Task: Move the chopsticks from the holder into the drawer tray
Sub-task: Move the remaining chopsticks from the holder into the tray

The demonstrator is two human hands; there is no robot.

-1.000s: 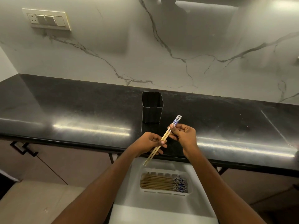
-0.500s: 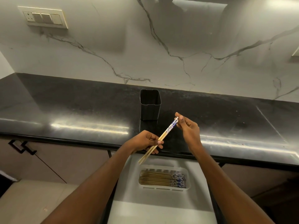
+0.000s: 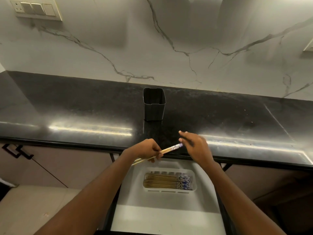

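Chopsticks [image 3: 171, 148], what looks like a last pair, lie in the left hand [image 3: 147, 150], whose fingers are curled tight round the plain wooden shafts near the middle. The patterned blue-and-white ends point right and slightly up; the thin tips stick out below the fist towards the left. The right hand [image 3: 197, 146] sits just beside those patterned ends with its fingers loose and spread. It is blurred, and whether a fingertip touches the ends I cannot tell, but it does not grip them.

Both hands hover at the front edge of the counter [image 3: 84, 112], above the open drawer [image 3: 166, 216]. Directly below them is the white tray [image 3: 169, 190], already holding a neat row of chopsticks laid flat, patterned ends to the right, the same way the held pair points.

Farther back on the counter stands the dark holder [image 3: 154, 106], upright, well apart from the hands. Nothing pokes above its rim and what can be seen of its inside looks bare, though the bottom is too dark to be sure.

My judgement is that the task is nearly finished: the holder seems emptied, most sticks are in the tray, and only this pair is left to lower in alongside the rest.
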